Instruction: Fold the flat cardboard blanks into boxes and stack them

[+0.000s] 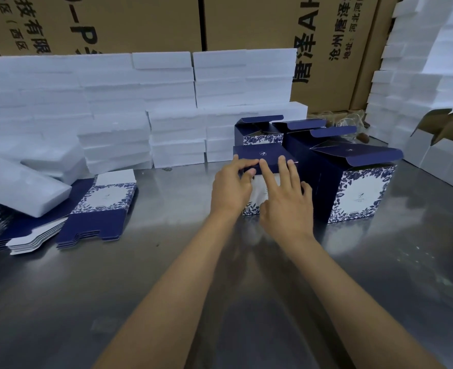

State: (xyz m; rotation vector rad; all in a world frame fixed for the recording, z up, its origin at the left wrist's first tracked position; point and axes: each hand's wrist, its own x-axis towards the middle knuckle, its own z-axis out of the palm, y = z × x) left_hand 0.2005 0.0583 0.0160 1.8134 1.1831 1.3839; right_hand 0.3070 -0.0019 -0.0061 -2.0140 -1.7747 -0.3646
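Your counter (220, 262), left to right

Flat blanks (97, 209) lie by your left edge; the box (262, 161) under your hands sits mid-counter, folded boxes (358, 187) just right and behind it, foam blocks (113, 102) stacked along the back edge.

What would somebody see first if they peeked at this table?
Two hands, the left hand and right hand, press the lid of a blue flowery box at the middle. Open-lidded boxes stand to its right, flat blanks lie left, white foam blocks stack behind.

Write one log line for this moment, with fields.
step: closing box lid | left hand: on lid edge | right hand: pressing lid | flat blanks: waiting at left
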